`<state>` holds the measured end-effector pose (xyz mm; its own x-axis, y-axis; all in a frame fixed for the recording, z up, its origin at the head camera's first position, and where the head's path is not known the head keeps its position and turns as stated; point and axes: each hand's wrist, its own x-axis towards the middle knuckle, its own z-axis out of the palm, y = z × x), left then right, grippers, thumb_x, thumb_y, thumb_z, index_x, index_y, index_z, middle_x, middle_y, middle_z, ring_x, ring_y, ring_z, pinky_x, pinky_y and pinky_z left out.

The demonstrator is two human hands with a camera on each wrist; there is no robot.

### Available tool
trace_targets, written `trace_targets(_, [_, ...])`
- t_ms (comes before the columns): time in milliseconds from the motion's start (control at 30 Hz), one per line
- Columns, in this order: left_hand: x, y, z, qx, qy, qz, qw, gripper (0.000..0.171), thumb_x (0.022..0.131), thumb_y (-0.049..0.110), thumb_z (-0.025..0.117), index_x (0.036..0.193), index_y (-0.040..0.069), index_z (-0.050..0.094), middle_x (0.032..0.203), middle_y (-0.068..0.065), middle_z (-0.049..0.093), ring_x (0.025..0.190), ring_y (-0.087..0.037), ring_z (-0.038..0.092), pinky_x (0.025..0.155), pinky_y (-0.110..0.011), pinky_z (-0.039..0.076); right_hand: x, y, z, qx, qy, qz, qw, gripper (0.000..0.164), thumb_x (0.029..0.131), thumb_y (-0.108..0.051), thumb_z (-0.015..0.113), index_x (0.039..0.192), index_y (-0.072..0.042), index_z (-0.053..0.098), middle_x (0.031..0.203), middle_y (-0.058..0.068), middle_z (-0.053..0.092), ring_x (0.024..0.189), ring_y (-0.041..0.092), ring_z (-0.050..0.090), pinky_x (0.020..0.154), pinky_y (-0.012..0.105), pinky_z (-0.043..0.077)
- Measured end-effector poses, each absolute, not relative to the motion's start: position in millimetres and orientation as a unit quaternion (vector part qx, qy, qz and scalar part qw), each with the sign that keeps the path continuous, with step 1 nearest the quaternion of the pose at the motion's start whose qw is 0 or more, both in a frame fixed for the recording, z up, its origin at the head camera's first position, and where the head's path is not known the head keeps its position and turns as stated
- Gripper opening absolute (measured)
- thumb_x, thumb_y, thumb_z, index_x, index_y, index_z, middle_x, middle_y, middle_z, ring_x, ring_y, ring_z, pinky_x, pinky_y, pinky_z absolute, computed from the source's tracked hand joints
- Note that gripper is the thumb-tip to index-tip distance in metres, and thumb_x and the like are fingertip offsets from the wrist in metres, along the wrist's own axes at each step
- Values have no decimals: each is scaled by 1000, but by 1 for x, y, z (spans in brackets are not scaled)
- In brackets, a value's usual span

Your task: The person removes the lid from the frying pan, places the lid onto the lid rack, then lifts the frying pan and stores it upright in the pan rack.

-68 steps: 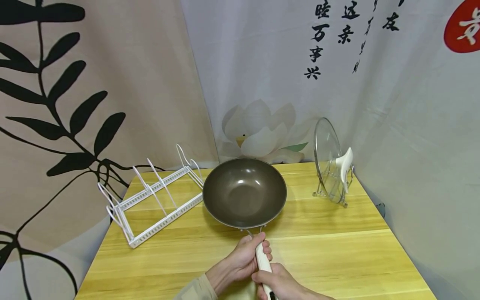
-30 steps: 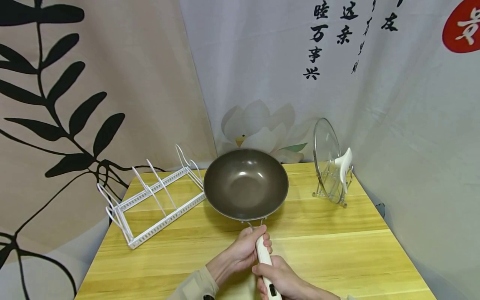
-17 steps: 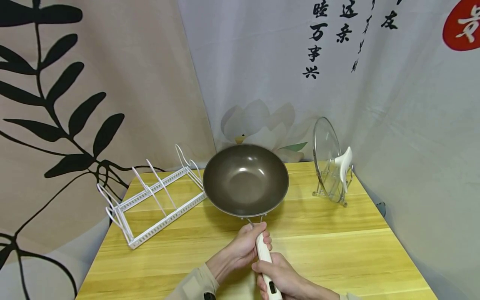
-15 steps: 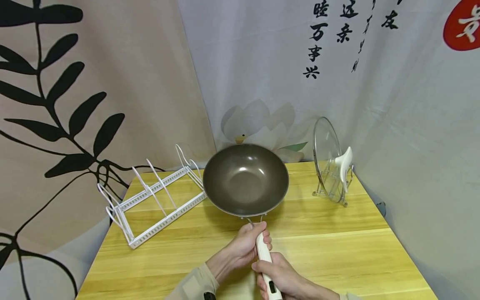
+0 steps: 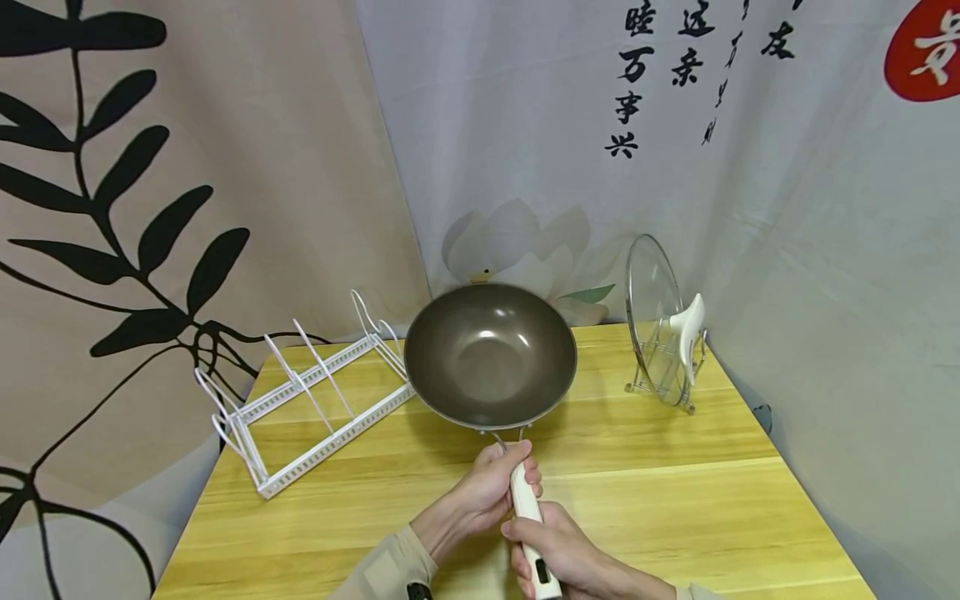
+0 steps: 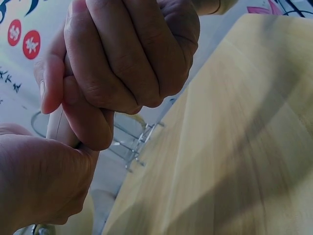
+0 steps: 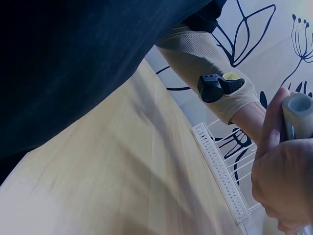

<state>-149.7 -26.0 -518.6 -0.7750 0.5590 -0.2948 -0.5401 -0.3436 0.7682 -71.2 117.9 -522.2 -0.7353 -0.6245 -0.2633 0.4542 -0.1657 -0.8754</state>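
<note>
A deep brown wok (image 5: 491,367) hangs over the middle of the table, its inside facing me and its rim overlapping the white rack in the head view. My left hand (image 5: 486,490) grips the white handle (image 5: 527,498) close to the wok, with the thumb along the top. Farther back, my right hand (image 5: 561,546) holds the same handle near its end. In the left wrist view the right hand's curled fingers (image 6: 127,63) sit just behind the left hand (image 6: 46,178). The handle's hollow end (image 7: 299,105) pokes out of the right hand (image 7: 286,176).
On the left of the wooden table (image 5: 675,517) lies a white wire rack (image 5: 337,435) with upright dividers. At the back right a glass lid (image 5: 651,317) with a white handle (image 5: 688,333) stands in a small metal stand (image 5: 637,386). Printed curtains hang behind.
Both hands have moved the wok up and away in the head view, mostly before the last half second. Their grip on the handle is the same. The rack and the lid stay put.
</note>
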Motion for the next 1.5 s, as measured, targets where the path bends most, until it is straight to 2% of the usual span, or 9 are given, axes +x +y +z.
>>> trace_targets(367, [-152, -27, -512, 11, 473, 819, 324, 20, 112, 19, 41, 94, 11, 44, 77, 6, 49, 68, -5, 51, 64, -17, 52, -73, 115, -519, -69, 530, -764, 361, 21, 102, -22, 57, 107, -3, 47, 56, -10, 58, 43, 6, 59, 42, 22, 47])
trace_targets(767, [-155, -31, -509, 32, 478, 815, 325, 19, 111, 22, 44, 95, 12, 45, 81, 6, 49, 69, -5, 52, 65, -16, 52, -76, 110, -515, -65, 528, -766, 362, 22, 103, -25, 58, 103, -5, 48, 55, -12, 59, 43, 6, 59, 43, 21, 48])
trace_targets(1067, [-156, -32, -506, 36, 490, 811, 316, 21, 113, 20, 38, 95, 11, 44, 81, 5, 48, 68, -7, 52, 63, -17, 52, -77, 108, -514, -90, 517, -774, 354, 18, 102, -22, 57, 101, -6, 48, 55, -12, 59, 42, 5, 60, 42, 21, 48])
trace_targets(1300, [-155, -32, -503, 34, 492, 816, 302, 20, 111, 21, 42, 95, 10, 45, 80, 5, 48, 67, -7, 51, 62, -18, 51, -77, 107, -515, -115, 507, -780, 348, 14, 103, -18, 54, 102, -4, 48, 55, -12, 60, 42, 4, 60, 42, 22, 51])
trace_targets(1500, [-156, -32, -500, 40, 499, 816, 290, 21, 112, 19, 41, 94, 11, 46, 78, 5, 48, 66, -7, 50, 61, -18, 50, -79, 107, -515, -129, 500, -782, 348, 12, 104, -16, 52, 103, -4, 48, 56, -12, 61, 43, 4, 61, 43, 24, 53])
